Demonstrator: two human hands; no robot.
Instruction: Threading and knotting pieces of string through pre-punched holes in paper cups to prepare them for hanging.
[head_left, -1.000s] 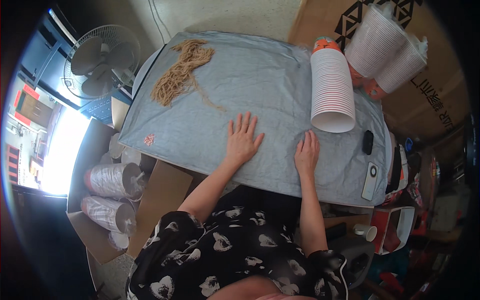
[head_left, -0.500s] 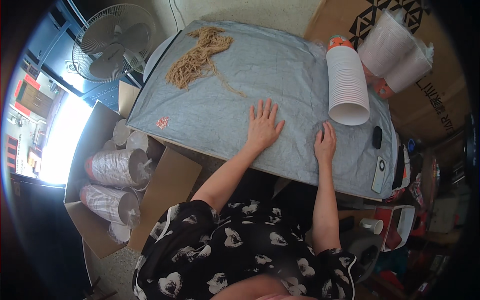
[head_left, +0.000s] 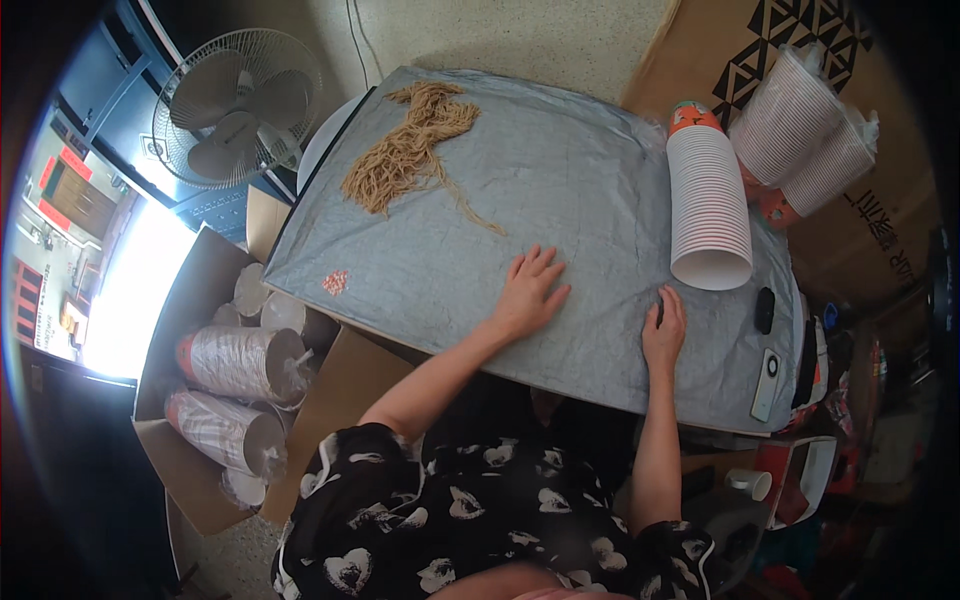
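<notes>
My left hand (head_left: 531,296) rests palm down on the grey cloth table cover (head_left: 590,190), fingers stretched out and slightly apart; it is open and holds nothing. My right hand (head_left: 664,332) lies on its side near the front edge, with its fingers curled. A small dark spot shows between thumb and fingers, too small to name. Just beyond that hand, a long stack of white paper cups (head_left: 709,205) lies with its open mouth toward me and an orange patterned cup at its far end. A loose bundle of tan string (head_left: 410,150) lies at the far left, one strand trailing toward my left hand.
Wrapped cup stacks (head_left: 805,130) lean by a large cardboard sheet (head_left: 690,50) at the right. A carton (head_left: 335,400) of bagged cups stands left, below a fan (head_left: 225,130). A black object (head_left: 765,310) and a phone (head_left: 766,385) lie right; a mug (head_left: 750,484) sits lower.
The whole view has shifted, so the table sits lower in the picture. My left hand's fingers have drawn in from a wide, flat spread. The right hand stays by the cup stack.
</notes>
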